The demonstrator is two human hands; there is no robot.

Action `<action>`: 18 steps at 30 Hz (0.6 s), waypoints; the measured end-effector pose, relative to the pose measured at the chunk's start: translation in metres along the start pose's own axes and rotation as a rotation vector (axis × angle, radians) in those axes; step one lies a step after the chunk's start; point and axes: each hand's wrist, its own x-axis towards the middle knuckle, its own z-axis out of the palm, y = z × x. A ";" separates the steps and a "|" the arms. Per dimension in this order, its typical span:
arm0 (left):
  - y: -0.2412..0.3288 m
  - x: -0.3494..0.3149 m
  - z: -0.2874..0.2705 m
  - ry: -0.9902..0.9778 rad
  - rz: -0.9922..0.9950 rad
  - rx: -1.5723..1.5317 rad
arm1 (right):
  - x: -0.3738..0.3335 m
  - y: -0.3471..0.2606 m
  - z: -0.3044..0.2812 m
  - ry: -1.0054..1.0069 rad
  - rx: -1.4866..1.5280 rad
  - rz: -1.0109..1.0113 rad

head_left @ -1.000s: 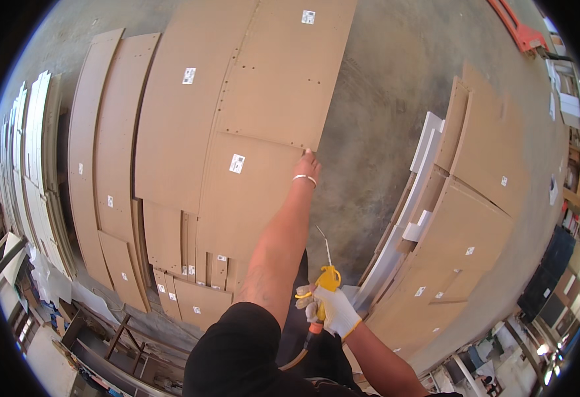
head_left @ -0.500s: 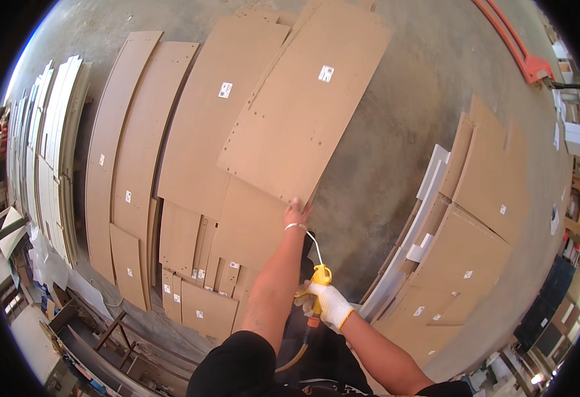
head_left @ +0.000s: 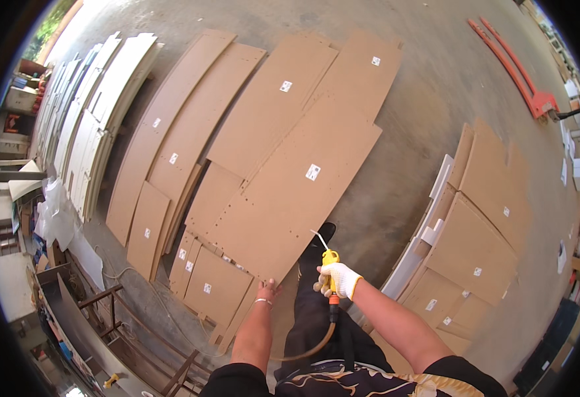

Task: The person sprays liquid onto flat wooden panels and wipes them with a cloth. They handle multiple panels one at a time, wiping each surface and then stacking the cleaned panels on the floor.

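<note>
My bare left hand (head_left: pixel 268 289), a white band at its wrist, grips the near corner of a large brown panel (head_left: pixel 283 198). This panel has small drilled holes and a white label, and lies slantwise over other brown panels. My right hand (head_left: pixel 338 280), in a white knitted glove, is closed round a yellow air blow gun (head_left: pixel 330 257). The gun's thin white nozzle points up and left, near the panel's right edge. A brown hose (head_left: pixel 320 341) runs from the orange fitting at its base past my legs.
More brown panels (head_left: pixel 191 132) lie in stacks to the left, with white boards (head_left: pixel 115 86) beyond. Another brown stack (head_left: pixel 468 238) lies to the right. A red pallet jack (head_left: pixel 521 76) stands far right. A metal frame (head_left: pixel 115 311) is at lower left; concrete floor (head_left: pixel 396 178) separates the stacks.
The large panel has slid toward me with my left hand at its corner, uncovering a labelled panel behind it. The blow gun stays in my right hand. The view has shifted.
</note>
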 end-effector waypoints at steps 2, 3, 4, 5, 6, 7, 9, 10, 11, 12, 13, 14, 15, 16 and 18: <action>-0.001 -0.040 -0.044 -0.029 -0.035 -0.042 | -0.019 0.014 0.008 0.009 -0.093 0.043; 0.002 -0.060 -0.065 0.008 -0.098 -0.059 | -0.031 0.010 0.009 0.035 -0.153 -0.047; 0.008 -0.078 -0.080 -0.041 -0.052 -0.031 | -0.045 0.003 0.007 -0.056 -0.124 -0.169; 0.009 -0.102 -0.096 -0.031 -0.057 -0.005 | -0.056 -0.006 0.003 0.061 -0.112 -0.361; 0.012 -0.123 -0.105 0.041 -0.114 0.033 | -0.068 -0.021 -0.005 0.040 -0.041 -0.433; 0.014 -0.147 -0.114 -0.096 -0.067 -0.137 | -0.075 -0.028 -0.014 0.100 -0.005 -0.517; 0.025 -0.191 -0.126 -0.278 -0.073 -0.439 | -0.078 -0.031 -0.030 0.144 -0.101 -0.535; 0.035 -0.202 -0.123 -0.203 -0.057 -0.356 | -0.074 -0.022 -0.038 0.165 -0.152 -0.511; 0.043 -0.215 -0.121 -0.153 -0.038 -0.281 | -0.063 -0.004 -0.042 0.193 -0.270 -0.479; 0.051 -0.226 -0.118 -0.128 -0.004 -0.214 | -0.051 0.022 -0.043 0.220 -0.321 -0.419; 0.056 -0.239 -0.115 -0.095 0.035 -0.175 | -0.037 0.054 -0.046 0.212 -0.401 -0.375; 0.061 -0.249 -0.110 -0.087 0.089 -0.139 | -0.024 0.087 -0.048 0.256 -0.418 -0.340; 0.067 -0.256 -0.104 -0.035 0.119 -0.101 | -0.012 0.120 -0.050 0.166 -0.440 -0.273; 0.072 -0.262 -0.097 -0.068 0.242 -0.135 | -0.003 0.145 -0.052 0.202 -0.413 -0.216; 0.076 -0.271 -0.078 -0.051 0.445 -0.216 | 0.005 0.187 -0.062 0.146 -0.484 -0.330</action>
